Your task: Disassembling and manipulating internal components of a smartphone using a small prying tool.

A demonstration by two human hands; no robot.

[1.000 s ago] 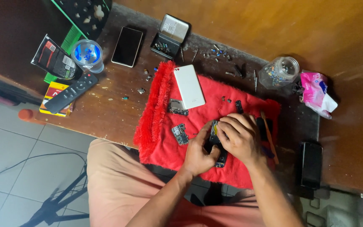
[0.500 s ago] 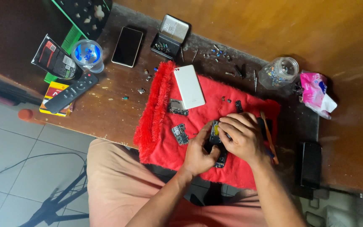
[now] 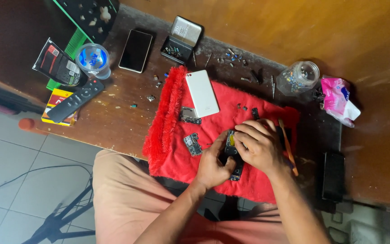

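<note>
Both my hands on the opened phone (image 3: 232, 151), which lies on the red cloth (image 3: 177, 153) near its front edge, right in front of me. L hand (image 3: 213, 166) closed round the phone's lower left side, thumb on top. R hand (image 3: 259, 145) curled over its upper right part, fingertips (image 3: 241, 135) pressing down on the exposed inside; can't tell if they pinch any small part.

On the cloth left of the phone: two loose boards (image 3: 191, 143), white back cover (image 3: 201, 92) further up. Orange-handled tool (image 3: 288, 144) just right of my R hand.

Off the cloth on the wood table (image 3: 113, 122): black phone (image 3: 135, 50), open tin (image 3: 182, 39) w/ small bits, remote (image 3: 75, 100), plastic cup (image 3: 94, 60), glass jar (image 3: 298, 77), pink packet (image 3: 338, 100).
</note>
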